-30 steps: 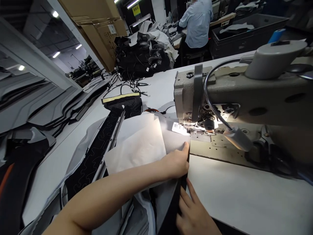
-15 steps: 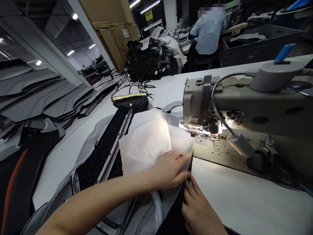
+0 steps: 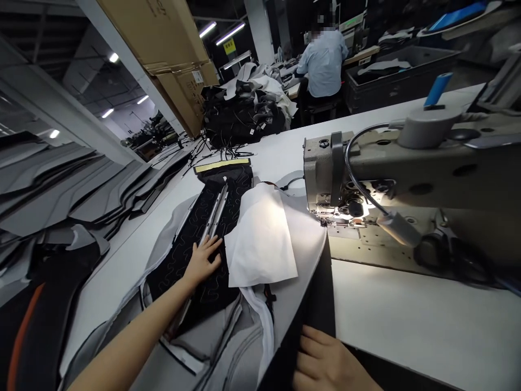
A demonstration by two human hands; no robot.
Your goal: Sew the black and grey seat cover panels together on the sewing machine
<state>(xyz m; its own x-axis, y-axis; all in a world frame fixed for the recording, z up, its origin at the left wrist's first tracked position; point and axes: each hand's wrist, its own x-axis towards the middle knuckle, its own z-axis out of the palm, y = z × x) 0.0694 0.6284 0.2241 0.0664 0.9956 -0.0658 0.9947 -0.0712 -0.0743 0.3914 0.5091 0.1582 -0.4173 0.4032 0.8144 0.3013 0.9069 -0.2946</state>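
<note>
On the wide white table [image 3: 407, 320], my left hand [image 3: 205, 259] is over a long black pad with wavy stitched lines [image 3: 175, 258]. Those fingers are spread apart, with nothing between them. They cover part of a thin, shiny silver strip [image 3: 217, 212] that runs along the pad. My right hand [image 3: 331, 364] is on smooth black cloth [image 3: 319, 296] near the bottom, fingers side by side and a bit bent. I can't tell if they pinch it, because my thumb is hidden. Between my hands and the big grey metal sewing machine [image 3: 411, 163] lies soft grey cloth [image 3: 305, 236], its corner right at the needle end. A plain white sheet [image 3: 262, 244] lies on top. A small white lamp [image 3: 399, 228] shines there.
</note>
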